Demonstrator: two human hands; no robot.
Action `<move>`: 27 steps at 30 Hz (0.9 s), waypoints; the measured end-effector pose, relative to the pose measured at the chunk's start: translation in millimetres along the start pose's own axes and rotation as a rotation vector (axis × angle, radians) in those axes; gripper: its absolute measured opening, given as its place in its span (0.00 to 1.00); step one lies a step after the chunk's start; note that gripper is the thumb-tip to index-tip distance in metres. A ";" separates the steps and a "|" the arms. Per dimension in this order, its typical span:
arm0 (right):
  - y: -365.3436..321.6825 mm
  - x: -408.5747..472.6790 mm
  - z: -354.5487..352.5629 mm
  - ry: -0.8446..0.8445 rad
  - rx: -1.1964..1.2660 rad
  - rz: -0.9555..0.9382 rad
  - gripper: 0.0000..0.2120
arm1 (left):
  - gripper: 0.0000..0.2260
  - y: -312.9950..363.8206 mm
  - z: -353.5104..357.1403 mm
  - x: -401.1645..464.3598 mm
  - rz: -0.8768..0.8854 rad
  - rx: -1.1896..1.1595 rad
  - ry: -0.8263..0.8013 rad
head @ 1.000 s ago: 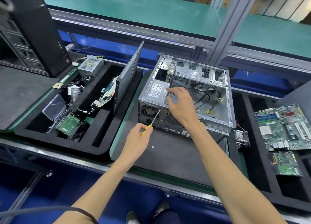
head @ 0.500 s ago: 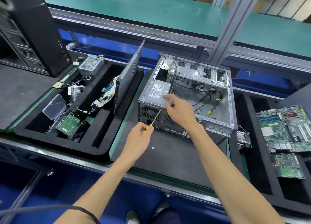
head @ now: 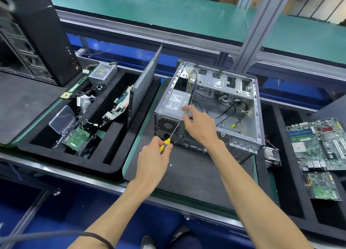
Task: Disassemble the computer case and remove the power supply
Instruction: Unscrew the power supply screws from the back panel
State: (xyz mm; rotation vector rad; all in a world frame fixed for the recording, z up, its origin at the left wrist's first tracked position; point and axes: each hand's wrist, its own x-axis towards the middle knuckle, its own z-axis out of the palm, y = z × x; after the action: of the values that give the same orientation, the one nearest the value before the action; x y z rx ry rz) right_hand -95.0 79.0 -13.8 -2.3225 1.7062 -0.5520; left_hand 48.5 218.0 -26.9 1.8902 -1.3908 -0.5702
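Case point(head: 241, 99) lies open on its side on a dark mat point(head: 187, 174), with the power supply point(head: 175, 103) still seated in its near-left corner, label up, and a bundle of wires point(head: 192, 84) rising from it. Left hand point(head: 152, 160) grips a yellow-handled screwdriver point(head: 169, 136), whose tip meets the rear panel at the upper right corner of the fan grille point(head: 166, 125). Right hand point(head: 200, 125) reaches over the case's rear edge, fingers loosely spread, fingertips point(head: 185, 108) touching the top of the power supply near its right edge. A loose screw point(head: 170, 165) lies on the mat by the left hand. Left of the mat, a foam tray point(head: 112, 166) holds a side panel point(head: 144, 86) standing on edge, a second supply point(head: 103, 73) and boards. Right of the case lies a motherboard point(head: 318, 144).
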 end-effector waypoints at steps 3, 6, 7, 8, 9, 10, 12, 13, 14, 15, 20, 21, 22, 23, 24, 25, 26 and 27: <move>-0.4 -0.1 -0.1 0.014 -0.004 -0.008 0.15 | 0.10 4.2 1.6 0.6 -0.138 -0.296 -0.086; -1.4 -1.5 0.9 0.034 0.005 -0.008 0.15 | 0.10 6.1 0.5 2.6 -0.358 -0.622 -0.182; -1.8 -2.2 1.3 0.046 0.006 -0.011 0.15 | 0.11 7.3 -0.2 2.7 -0.451 -0.754 -0.212; -2.2 -2.9 1.8 0.059 0.005 -0.016 0.15 | 0.12 9.1 -1.4 2.9 -0.540 -0.884 -0.249; -2.4 -3.5 2.3 0.069 0.004 -0.019 0.15 | 0.12 10.5 -2.6 3.2 -0.618 -1.010 -0.297; -2.5 -4.0 2.3 0.074 0.002 -0.021 0.15 | 0.13 12.0 -3.8 3.3 -0.677 -1.128 -0.351; -2.5 -4.4 2.1 0.076 -0.003 -0.027 0.15 | 0.13 14.3 -5.3 2.0 -0.727 -1.253 -0.424; -2.4 -4.5 1.8 0.075 -0.008 -0.029 0.15 | 0.14 15.1 -5.5 1.6 -0.713 -1.201 -0.421; -2.5 -4.7 1.3 0.073 -0.015 -0.031 0.15 | 0.15 15.5 -4.8 1.0 -0.666 -1.062 -0.390; -2.9 -5.0 0.9 0.071 -0.022 -0.033 0.15 | 0.16 16.0 -4.5 -0.2 -0.582 -0.864 -0.342; -4.5 -7.2 -0.9 0.057 -0.034 -0.037 0.16 | 0.18 16.2 4.1 -6.9 -0.081 0.258 -0.160; -4.3 -7.3 -0.8 0.063 -0.032 -0.038 0.16 | 0.17 16.8 7.0 -7.6 -0.032 0.400 -0.137; -3.9 -7.3 -0.5 0.072 -0.031 -0.038 0.16 | 0.16 16.7 10.0 -6.9 0.002 0.477 -0.133; -3.5 -7.1 0.1 0.083 -0.031 -0.036 0.16 | 0.16 15.6 13.1 -5.0 0.006 0.490 -0.140; -3.3 -7.0 0.7 0.093 -0.030 -0.032 0.16 | 0.17 14.0 15.4 -2.2 -0.013 0.443 -0.159; -3.5 -6.8 1.3 0.100 -0.029 -0.027 0.16 | 0.17 12.5 16.2 0.8 -0.042 0.358 -0.191; -3.9 -6.4 1.7 0.107 -0.027 -0.022 0.16 | 0.18 12.5 16.2 4.6 -0.062 0.263 -0.233; -4.2 -6.1 1.9 0.112 -0.024 -0.017 0.16 | 0.19 13.4 14.7 8.6 -0.095 0.157 -0.282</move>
State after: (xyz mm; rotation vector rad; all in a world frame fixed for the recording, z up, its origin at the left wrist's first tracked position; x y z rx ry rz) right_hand -92.0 86.0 -15.0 -2.3663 1.7516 -0.6801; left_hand 32.5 203.5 -25.8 2.0705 -1.5680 -0.8220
